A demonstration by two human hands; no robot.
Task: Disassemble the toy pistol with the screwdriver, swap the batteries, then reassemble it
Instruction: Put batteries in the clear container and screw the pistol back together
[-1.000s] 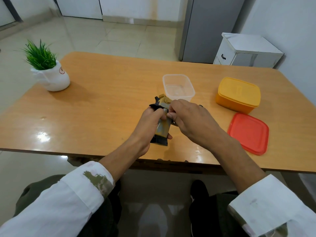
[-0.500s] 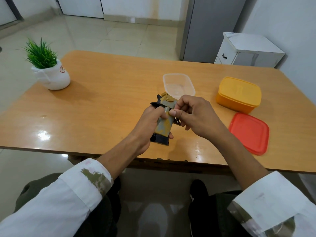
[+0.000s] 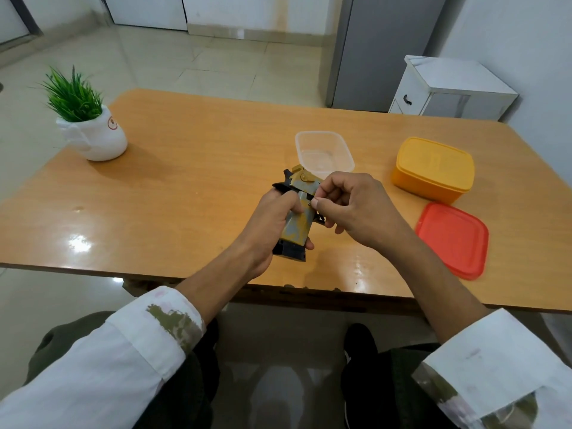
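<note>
One toy pistol [image 3: 296,232] (left hand [image 3: 269,224] grips, right hand [image 3: 356,209] pinches), one red lid [image 3: 452,239].

Glossy orange-brown wooden table [image 3: 192,187]: white potted green plant [image 3: 96,139] upper left; clear plastic tub [image 3: 323,153] centre; yellow lidded plastic box [image 3: 433,168] and flat red plastic lid [image 3: 452,239] right.

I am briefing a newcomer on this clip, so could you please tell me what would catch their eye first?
At the near edge of the table, the left hand holds a yellow-grey toy pistol while the right hand pinches at its side. Then come the bright yellow box and red lid on the right.
</note>
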